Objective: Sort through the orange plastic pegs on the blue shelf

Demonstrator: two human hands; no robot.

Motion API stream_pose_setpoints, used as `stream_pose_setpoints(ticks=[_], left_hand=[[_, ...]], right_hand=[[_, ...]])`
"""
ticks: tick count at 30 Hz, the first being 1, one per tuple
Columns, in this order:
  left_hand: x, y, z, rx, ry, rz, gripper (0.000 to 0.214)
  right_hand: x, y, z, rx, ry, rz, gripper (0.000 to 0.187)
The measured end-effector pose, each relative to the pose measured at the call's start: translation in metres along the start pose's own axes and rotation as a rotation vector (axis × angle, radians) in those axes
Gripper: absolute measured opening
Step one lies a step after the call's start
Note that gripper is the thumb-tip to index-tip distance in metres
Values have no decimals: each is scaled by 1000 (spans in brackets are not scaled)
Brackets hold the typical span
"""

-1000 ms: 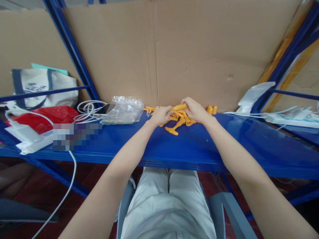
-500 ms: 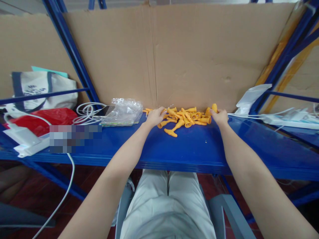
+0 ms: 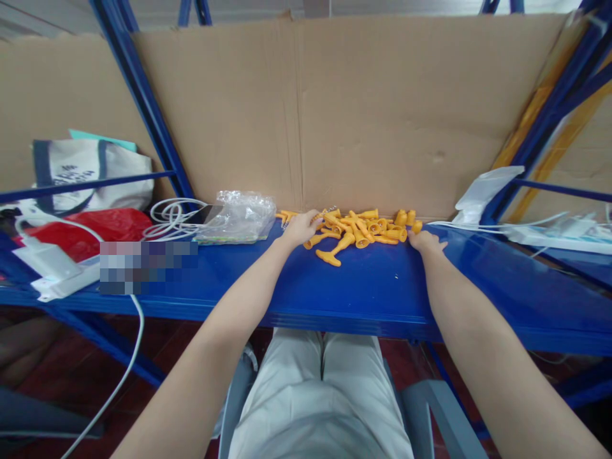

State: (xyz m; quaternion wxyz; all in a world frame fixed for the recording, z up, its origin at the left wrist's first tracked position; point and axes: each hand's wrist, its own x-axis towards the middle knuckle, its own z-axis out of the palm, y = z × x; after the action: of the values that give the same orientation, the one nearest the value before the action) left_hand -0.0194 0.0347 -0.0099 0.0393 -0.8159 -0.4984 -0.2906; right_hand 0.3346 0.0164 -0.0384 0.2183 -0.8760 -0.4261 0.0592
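Several yellow-orange plastic pieces, some T-shaped handles and some with hollow flared ends, lie in a loose pile (image 3: 358, 228) on the blue table. At the pile's left edge is my left hand (image 3: 302, 229), its fingers closed around a small orange piece that they partly hide. My right hand (image 3: 428, 242) is low at the right end, thumb and forefinger closed at a rounded orange piece (image 3: 417, 227), with another finger sticking out to the side. Just left of it, two similar orange pieces (image 3: 406, 218) stand upright. A T-shaped handle (image 3: 329, 257) lies nearest me.
Behind the pile rises a cardboard sheet (image 3: 373, 115). Clear plastic bags (image 3: 243, 217) and coiled white cable (image 3: 174, 217) lie to the left, beside a red bag (image 3: 109, 229) and a power strip (image 3: 67, 280). More white cables and a strip (image 3: 564, 233) are at right.
My right hand has moved slightly right and toward me. The orange piece it held now stands upright beside another, and its fingers are at a different piece. My left hand has barely moved.
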Motion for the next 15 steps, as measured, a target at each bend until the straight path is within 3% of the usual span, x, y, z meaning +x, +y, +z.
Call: stream_pose_setpoints(ticks=[5, 7, 10, 15], left_hand=[[0, -2, 0, -19, 5, 7, 28], [0, -2, 1, -24, 3, 11, 29], [0, -1, 0, -25, -1, 17, 29], [0, -1, 0, -11, 1, 11, 30]], right_hand=[[-5, 1, -5, 101, 173, 68, 60], [-6, 1, -8, 123, 206, 85, 54], [-7, 1, -12, 137, 184, 59, 33], [-5, 1, -12, 134, 129, 19, 31]])
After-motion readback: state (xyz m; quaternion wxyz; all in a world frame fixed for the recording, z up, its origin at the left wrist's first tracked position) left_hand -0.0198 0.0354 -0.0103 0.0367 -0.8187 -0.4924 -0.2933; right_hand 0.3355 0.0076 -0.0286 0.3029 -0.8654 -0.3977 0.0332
